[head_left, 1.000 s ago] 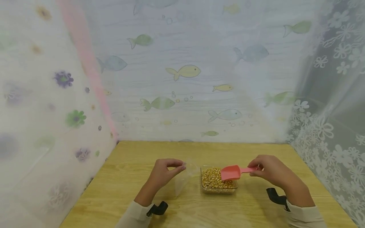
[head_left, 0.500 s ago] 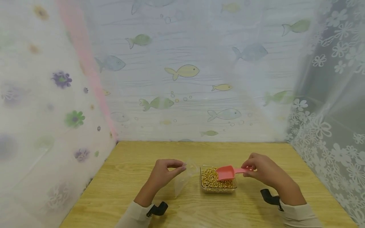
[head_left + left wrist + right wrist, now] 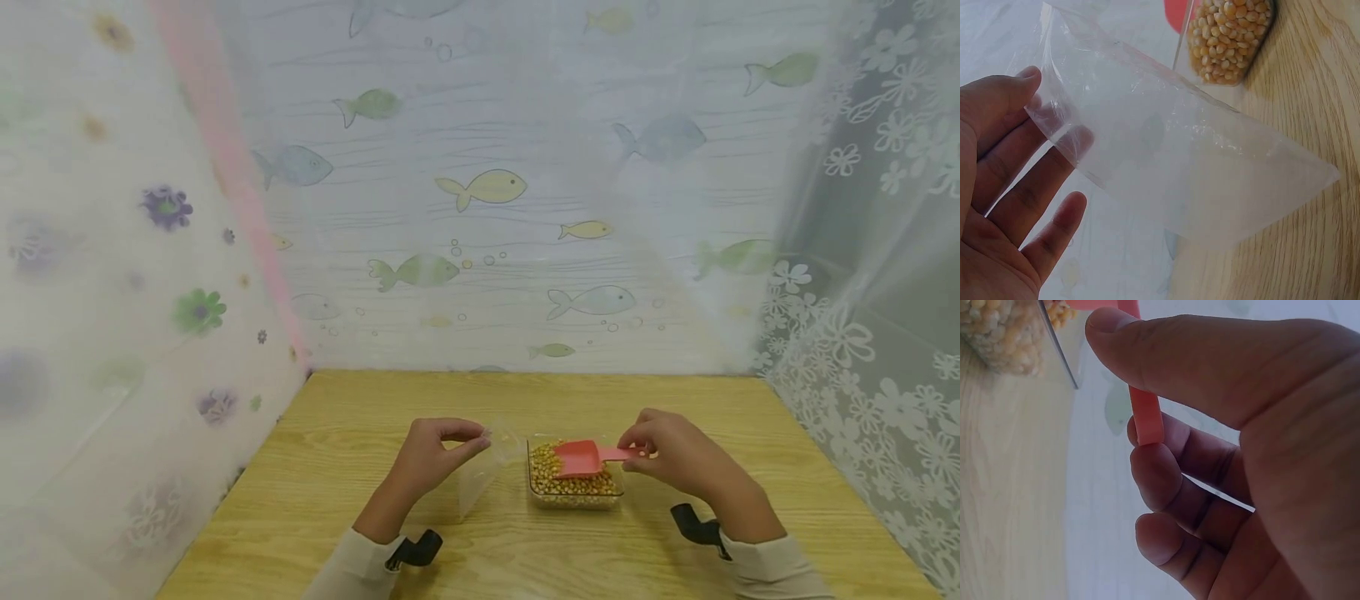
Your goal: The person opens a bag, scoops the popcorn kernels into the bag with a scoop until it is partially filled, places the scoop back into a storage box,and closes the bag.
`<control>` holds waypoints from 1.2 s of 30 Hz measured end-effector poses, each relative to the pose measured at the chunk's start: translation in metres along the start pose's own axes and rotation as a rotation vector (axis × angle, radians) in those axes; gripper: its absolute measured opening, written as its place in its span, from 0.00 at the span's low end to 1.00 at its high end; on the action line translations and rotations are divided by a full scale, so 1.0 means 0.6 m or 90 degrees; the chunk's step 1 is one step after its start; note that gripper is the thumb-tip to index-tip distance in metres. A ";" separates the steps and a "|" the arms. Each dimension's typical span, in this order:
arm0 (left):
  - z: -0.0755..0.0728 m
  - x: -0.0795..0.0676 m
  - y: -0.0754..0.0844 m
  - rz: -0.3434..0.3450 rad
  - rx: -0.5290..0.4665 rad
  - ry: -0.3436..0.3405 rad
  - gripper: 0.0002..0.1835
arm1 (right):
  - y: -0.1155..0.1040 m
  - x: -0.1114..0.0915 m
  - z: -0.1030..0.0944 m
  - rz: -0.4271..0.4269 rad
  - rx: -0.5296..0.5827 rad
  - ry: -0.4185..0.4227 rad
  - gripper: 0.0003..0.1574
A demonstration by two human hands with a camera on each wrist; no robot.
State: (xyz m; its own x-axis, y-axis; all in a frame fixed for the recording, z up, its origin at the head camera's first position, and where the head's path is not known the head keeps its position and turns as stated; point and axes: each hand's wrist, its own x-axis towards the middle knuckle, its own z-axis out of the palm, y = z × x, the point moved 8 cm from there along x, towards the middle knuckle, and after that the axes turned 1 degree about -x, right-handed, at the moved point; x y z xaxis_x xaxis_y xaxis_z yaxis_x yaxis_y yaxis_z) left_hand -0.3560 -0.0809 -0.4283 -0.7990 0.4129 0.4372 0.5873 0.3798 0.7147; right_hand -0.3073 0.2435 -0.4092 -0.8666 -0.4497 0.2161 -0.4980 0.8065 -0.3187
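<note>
My left hand [image 3: 435, 454] pinches the top edge of a clear plastic bag [image 3: 1166, 144] between thumb and fingers. The bag hangs down, flat-looking, with a lower corner close to the table. To its right stands a clear rectangular container [image 3: 577, 502] filled with yellow corn kernels [image 3: 1225, 40]. My right hand [image 3: 678, 454] holds a pink-red scoop [image 3: 577, 458] by its handle, thumb against fingers. The scoop's head lies over the kernels inside the container's outline, its front edge among them. In the right wrist view the handle [image 3: 1147, 415] runs between thumb and fingers.
Everything stands on a light wood-grain table [image 3: 360, 400]. A fish-print curtain [image 3: 480, 275] closes off the back, and flower-print sheets flank the left and right sides. A black camera mount [image 3: 420, 550] sits at each wrist.
My right hand has moved left with the scoop, whose head has travelled from the container's right side toward the middle of the kernels. The left hand and the bag stay in place.
</note>
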 end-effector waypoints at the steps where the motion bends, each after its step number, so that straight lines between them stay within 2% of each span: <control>1: 0.000 0.000 0.000 0.000 -0.002 -0.001 0.11 | -0.002 0.001 0.001 -0.004 0.001 0.000 0.11; 13: 0.001 0.002 0.003 0.004 -0.002 -0.003 0.13 | -0.012 0.008 0.013 -0.017 -0.008 0.003 0.11; 28: 0.003 0.000 0.000 0.002 0.003 -0.006 0.11 | -0.019 0.014 0.024 -0.023 -0.028 0.050 0.10; 36: 0.003 0.000 0.001 0.009 -0.003 -0.007 0.11 | -0.003 0.016 0.037 0.008 0.001 0.017 0.08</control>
State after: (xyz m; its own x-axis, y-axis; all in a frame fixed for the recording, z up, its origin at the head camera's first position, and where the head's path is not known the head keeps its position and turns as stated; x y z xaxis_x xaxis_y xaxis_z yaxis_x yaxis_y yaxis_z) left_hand -0.3556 -0.0791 -0.4288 -0.7892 0.4269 0.4415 0.5980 0.3704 0.7108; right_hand -0.3155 0.2293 -0.4273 -0.8720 -0.4287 0.2364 -0.4866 0.8115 -0.3236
